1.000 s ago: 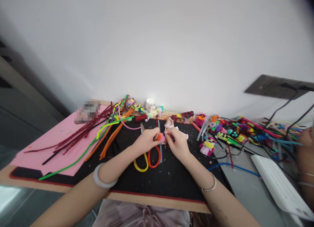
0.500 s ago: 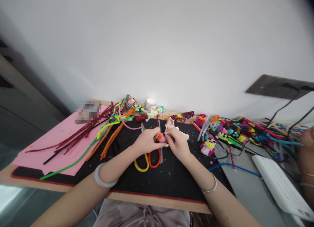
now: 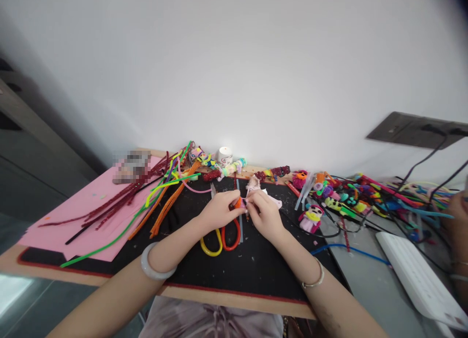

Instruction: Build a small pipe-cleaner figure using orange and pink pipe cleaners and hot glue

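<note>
While both my hands pinch it, a small fuzzy orange-and-pink piece (image 3: 241,203) sits between my fingertips above the black mat (image 3: 256,269).

My left hand (image 3: 218,210) curls in from one side, thumb and forefinger closed on the orange end; my right hand (image 3: 266,214) meets it, fingers narrowed onto the pink end. Under my knuckles lie scissors (image 3: 221,238) with glossy loop handles, one yellow, one red. Beyond my left wrist, long fuzzy pipe cleaners (image 3: 161,201) in orange, green and dark red fan across a smooth pink sheet (image 3: 73,216). A smooth pale bangle (image 3: 155,262) rings my left wrist, a thin metal one (image 3: 312,278) my right. Near my right hand stands a small plush-looking doll (image 3: 310,218).
</note>
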The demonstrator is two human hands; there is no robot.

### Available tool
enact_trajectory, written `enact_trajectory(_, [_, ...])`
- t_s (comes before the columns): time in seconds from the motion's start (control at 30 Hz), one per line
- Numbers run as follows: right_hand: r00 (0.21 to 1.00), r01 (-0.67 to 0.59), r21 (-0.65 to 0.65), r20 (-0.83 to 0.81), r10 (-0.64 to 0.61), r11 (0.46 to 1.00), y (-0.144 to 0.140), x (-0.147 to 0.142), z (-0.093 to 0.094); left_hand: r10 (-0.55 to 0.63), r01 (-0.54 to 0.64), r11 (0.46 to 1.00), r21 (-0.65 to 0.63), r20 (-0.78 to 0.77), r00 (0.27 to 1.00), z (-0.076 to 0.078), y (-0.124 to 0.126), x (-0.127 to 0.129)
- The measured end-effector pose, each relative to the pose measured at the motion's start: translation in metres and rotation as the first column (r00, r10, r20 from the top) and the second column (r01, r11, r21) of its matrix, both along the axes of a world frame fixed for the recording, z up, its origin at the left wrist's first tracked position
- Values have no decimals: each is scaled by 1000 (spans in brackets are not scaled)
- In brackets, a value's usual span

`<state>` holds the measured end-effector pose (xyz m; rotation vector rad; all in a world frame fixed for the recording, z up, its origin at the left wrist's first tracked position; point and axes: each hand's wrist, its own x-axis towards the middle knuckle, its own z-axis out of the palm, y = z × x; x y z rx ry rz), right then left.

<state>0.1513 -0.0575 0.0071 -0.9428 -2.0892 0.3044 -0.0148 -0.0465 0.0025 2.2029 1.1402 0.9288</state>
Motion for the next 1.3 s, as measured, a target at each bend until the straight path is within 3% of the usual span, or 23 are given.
enact_trajectory(0.23, [998, 64, -37, -25, -65, 997, 0, 0, 0, 29, -29, 999, -15, 33, 999, 2, 0, 0])
enact_trajectory(0.4, [990, 98, -122, -87, -109, 988, 0, 1, -6, 48, -15, 991, -136, 248, 968, 1, -2, 3])
enact_trajectory(0.6, [980, 92, -100, -169, -108, 991, -1, 2, -6, 132, 113, 922, -370, 577, 806, -2, 2, 8])
enact_trajectory(0.73, [965, 238, -86, -92, -246, 967, 3, 5, -1, 241, 218, 836, -504, 693, 679, 1, 6, 6])
enact_trajectory(0.9, [831, 534, 38, 164, -532, 845, 13, 11, -7, 334, 347, 765, -543, 794, 507, -1, 11, 0])
enact_trajectory(1.0, [726, 626, 35, 339, -599, 779, 17, 15, -17, 376, 398, 730, -555, 813, 444, -5, 14, -1])
enact_trajectory(1.1, [708, 620, 59, 386, -591, 782, 21, 19, -25, 405, 433, 704, -563, 819, 406, -6, 16, -1])
enact_trajectory(1.3, [775, 583, -39, 325, -542, 811, 30, 25, -23, 432, 474, 680, -559, 828, 356, -5, 16, -1])
